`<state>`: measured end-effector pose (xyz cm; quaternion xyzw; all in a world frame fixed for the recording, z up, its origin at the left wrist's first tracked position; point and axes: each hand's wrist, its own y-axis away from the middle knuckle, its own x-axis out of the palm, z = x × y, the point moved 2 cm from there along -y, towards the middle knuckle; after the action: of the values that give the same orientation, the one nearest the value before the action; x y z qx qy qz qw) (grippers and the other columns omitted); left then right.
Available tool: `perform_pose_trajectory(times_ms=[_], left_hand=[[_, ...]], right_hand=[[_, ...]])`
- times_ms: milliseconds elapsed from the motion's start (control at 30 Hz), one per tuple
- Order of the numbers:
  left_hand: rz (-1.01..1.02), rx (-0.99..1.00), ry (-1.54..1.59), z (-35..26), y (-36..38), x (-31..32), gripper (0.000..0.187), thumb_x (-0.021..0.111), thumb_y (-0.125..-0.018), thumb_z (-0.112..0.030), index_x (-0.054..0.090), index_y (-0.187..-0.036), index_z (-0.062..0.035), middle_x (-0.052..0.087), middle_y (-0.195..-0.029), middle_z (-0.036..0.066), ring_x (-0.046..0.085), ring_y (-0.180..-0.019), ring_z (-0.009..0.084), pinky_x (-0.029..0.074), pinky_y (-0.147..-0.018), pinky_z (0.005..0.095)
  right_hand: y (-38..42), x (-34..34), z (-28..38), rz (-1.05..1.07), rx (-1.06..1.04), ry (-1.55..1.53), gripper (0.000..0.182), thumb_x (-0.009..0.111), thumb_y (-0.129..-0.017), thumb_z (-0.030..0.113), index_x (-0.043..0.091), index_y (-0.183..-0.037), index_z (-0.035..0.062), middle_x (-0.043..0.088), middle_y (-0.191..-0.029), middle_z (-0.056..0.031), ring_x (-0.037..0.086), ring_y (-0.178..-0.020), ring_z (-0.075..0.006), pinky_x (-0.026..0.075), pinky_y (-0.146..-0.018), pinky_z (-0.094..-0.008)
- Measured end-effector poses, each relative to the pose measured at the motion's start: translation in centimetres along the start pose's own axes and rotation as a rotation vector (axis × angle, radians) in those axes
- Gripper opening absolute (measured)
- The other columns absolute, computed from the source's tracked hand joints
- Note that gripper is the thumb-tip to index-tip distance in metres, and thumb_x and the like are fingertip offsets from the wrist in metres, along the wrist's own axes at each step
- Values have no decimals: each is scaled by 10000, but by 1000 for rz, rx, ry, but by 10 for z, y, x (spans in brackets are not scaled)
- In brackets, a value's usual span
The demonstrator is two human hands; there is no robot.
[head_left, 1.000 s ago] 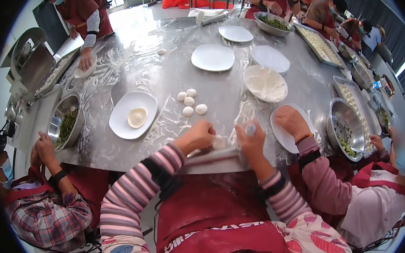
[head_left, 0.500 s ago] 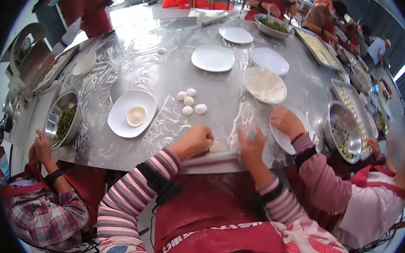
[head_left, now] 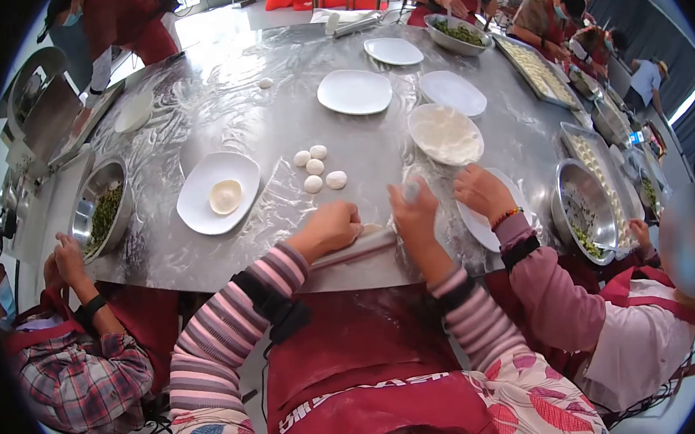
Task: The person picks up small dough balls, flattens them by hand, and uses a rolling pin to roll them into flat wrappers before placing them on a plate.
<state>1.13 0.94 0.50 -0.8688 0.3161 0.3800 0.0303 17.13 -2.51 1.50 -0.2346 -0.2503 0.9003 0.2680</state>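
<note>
My left hand [head_left: 330,228] is closed at the near side of the steel table [head_left: 234,128], pinching the edge of a thin dough round [head_left: 371,229]. A rolling pin [head_left: 357,250] slants across the table edge beside that dough, its right end higher. Fingers wrapped round the pin's right end, my right hand [head_left: 415,213] looks slightly blurred. Beyond my hands lie several small dough balls [head_left: 315,166] on the floured steel. To their left, a white plate [head_left: 200,216] bears one flat dough round [head_left: 226,197].
A co-worker's hand [head_left: 484,192] is close to my right hand, over a plate. Bowls of green filling stand left [head_left: 125,214] and right [head_left: 560,200]. A floury plate [head_left: 445,133] and other white plates [head_left: 354,92] lie farther back. Trays of dough pieces [head_left: 536,71] line the right side.
The rolling pin has gone from nearly level to slanted, its right end raised. My right hand has moved up and slightly left with it. The whole view has shifted a little.
</note>
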Motion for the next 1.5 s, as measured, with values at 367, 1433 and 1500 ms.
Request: perform_pose_trajectory(times_ms=[367, 1433, 1500], left_hand=[[51, 65, -56, 0, -6, -4, 150, 604, -745, -119, 601, -813, 14, 613, -707, 167, 607, -684, 259, 459, -611, 356], [73, 90, -170, 2, -13, -8, 227, 637, -707, -132, 594, -868, 21, 619, -778, 194, 610, -752, 314, 468, -644, 367], [39, 48, -116, 9, -22, -7, 239, 641, -716, -137, 590, -886, 22, 619, -766, 178, 614, -738, 294, 470, -635, 368]], right_hand=[[9, -1, -6, 0, 107, -97, 204, 681, -721, 57, 481, -724, 20, 516, -551, -143, 525, -462, -284, 399, -451, -351], [36, -28, 5, -17, 53, -61, 220, 686, -709, 20, 467, -708, 46, 478, -528, -96, 472, -431, -216, 382, -431, -317], [59, -43, 5, -15, 101, -81, 217, 691, -708, 14, 477, -714, 50, 481, -532, -79, 458, -432, -176, 386, -434, -296]])
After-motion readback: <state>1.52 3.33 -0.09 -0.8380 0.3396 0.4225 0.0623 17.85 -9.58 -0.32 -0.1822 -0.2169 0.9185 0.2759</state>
